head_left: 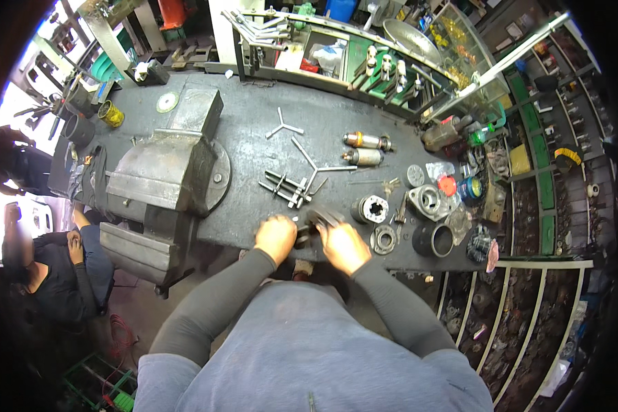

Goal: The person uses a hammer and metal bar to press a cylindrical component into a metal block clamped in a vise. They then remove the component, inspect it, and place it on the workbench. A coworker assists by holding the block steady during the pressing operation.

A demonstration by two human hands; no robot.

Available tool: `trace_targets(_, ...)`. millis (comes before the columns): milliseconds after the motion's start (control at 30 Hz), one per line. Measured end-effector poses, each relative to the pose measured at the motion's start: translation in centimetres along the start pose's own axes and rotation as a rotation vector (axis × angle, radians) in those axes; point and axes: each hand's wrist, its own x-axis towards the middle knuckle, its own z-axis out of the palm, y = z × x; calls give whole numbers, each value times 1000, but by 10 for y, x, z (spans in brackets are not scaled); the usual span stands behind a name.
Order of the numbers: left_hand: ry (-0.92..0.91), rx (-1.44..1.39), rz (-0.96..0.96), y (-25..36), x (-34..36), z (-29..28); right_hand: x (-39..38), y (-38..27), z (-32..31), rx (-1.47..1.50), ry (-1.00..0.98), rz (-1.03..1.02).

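At the near edge of the workbench, my left hand (277, 237) is closed on one end of a dark metal part (303, 239), seemingly round and shaft-like; my fingers cover most of it. Close by on its right, my right hand (345, 245) grips a dark grey piece (325, 218), perhaps a rag, pressed against the same part. Just beyond my hands lies a steel puller (286, 188) with threaded rods. A three-armed tool (315, 167) rests against it, and a smaller one (280, 124) lies farther back.
A big bench vise (161, 175) stands on the left. To the right are a round metal housing (371, 209), a flanged ring (383, 239), a dark cylinder (433, 240) and two starter-like cylinders (364, 141). A seated person (62, 275) is at the far left. Shelves (515, 316) of parts flank the bench.
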Motion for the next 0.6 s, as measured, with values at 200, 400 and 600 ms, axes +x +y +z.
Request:
trace_targets(200,-81,-199,-49,-28,8,16,-18,-1,-12,-64,9,175)
trace_targets(400,-246,-409,-64,-64,18,-15,-28,-5,-8,53,85,95)
trace_targets(600,-199,-638,-197,-44,-22,-35,-64,41,38,48,91,318)
